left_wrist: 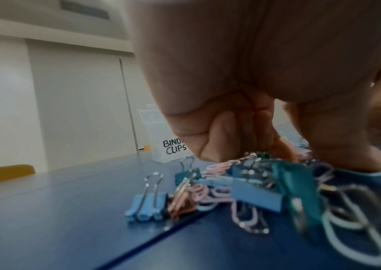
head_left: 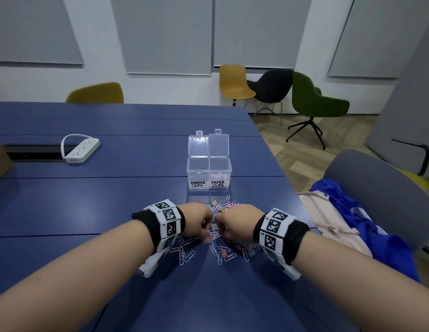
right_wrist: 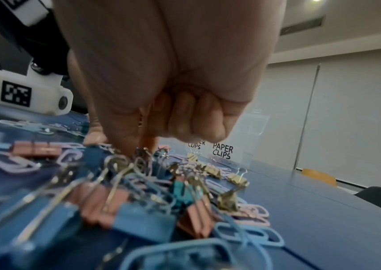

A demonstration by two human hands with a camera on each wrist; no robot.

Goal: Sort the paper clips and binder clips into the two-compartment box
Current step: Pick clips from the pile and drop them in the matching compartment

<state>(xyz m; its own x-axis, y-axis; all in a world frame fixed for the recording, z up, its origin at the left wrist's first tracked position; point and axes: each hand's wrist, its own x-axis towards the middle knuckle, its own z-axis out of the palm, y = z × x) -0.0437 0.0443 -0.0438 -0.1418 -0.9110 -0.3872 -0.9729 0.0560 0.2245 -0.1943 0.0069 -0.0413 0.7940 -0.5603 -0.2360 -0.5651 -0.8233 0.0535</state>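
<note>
A clear two-compartment box (head_left: pixel 208 159) stands open on the blue table (head_left: pixel 89 202), labelled BINDER CLIPS on the left and PAPER CLIPS on the right. Pink paper clips (head_left: pixel 217 176) lie in the right compartment. In front of it is a mixed pile of paper clips (head_left: pixel 184 255) and coloured binder clips (right_wrist: pixel 143 219). Both hands are down in this pile, fingers curled. My left hand (head_left: pixel 207 232) and right hand (head_left: pixel 220 232) almost touch, a bunch of pink paper clips (head_left: pixel 213 233) pinched between their thumbs and fingers. Close up, the right hand (right_wrist: pixel 136 146) digs its thumb and forefinger into the heap.
A white power strip (head_left: pixel 81 149) lies by a cable slot (head_left: pixel 38 152) at the left. The table's right edge runs close to the pile. Beyond it a grey chair (head_left: pixel 376 188) holds a beige bag (head_left: pixel 328 216) and blue cloth (head_left: pixel 347 207). More chairs stand behind.
</note>
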